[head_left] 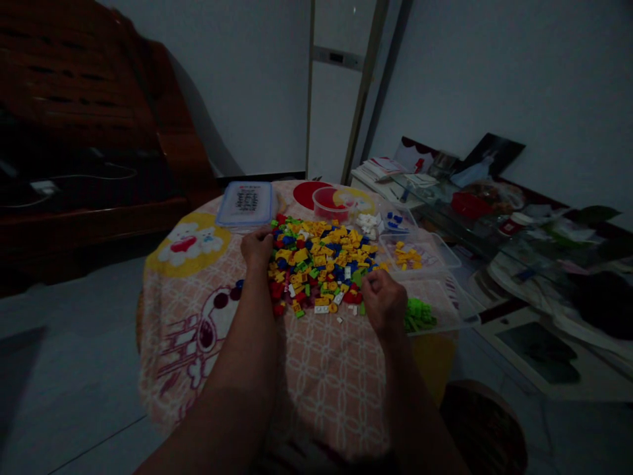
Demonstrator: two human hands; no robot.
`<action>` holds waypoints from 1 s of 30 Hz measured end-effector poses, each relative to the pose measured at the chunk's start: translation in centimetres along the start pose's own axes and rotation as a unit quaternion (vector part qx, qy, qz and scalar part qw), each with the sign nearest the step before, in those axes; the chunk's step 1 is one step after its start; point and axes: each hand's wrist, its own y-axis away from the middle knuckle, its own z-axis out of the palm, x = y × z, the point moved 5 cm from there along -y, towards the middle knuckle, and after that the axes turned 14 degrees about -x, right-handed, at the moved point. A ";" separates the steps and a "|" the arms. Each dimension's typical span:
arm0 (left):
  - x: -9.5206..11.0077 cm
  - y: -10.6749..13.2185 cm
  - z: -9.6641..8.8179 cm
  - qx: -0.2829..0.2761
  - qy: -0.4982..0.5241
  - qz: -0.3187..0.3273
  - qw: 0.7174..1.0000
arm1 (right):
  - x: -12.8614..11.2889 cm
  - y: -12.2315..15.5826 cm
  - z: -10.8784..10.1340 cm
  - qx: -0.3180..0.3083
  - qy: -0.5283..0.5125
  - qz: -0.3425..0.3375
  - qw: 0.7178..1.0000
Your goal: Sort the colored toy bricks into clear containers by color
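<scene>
Loose toy bricks (322, 256) were heaped on the cloth-covered counter (326, 376) between curled left fingers (265, 234) and curled right fingers (374, 280), whose grip could not be told; being probably light, stiff and smooth, each brick was best pinched by opposite sides.

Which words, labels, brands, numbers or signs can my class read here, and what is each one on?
No text can be read with certainty.
Blue-rimmed lid: dark printed lines, too blurred.
Red-and-white container: markings too small.
Tablecloth: purple letter-like strokes, unclear whether writing.
</scene>
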 end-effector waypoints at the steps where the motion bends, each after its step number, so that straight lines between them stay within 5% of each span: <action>1: 0.1 0.1 0.0 0.001 0.001 0.000 1.000 | 0.8 0.4 -0.8 0.021 -0.009 0.005 1.000; 5: 0.3 0.3 -0.2 0.001 -0.006 -0.001 1.000 | 4.8 1.5 -3.3 0.092 0.020 0.073 0.993; 8: 0.6 0.5 -0.3 -0.002 -0.014 -0.001 1.000 | 6.3 1.8 -3.4 0.079 0.033 0.099 0.991; 15: 0.8 0.7 -0.3 -0.006 -0.026 -0.011 1.000 | 0.3 2.1 0.2 -0.008 -0.027 -0.061 0.998; 22: 0.6 0.4 -0.2 -0.004 -0.024 0.000 1.000 | -0.6 2.5 4.1 -0.159 0.137 -0.022 0.977; 30: 0.3 0.4 0.0 -0.006 -0.008 0.007 1.000 | -0.2 2.9 3.4 -0.109 0.064 -0.062 0.990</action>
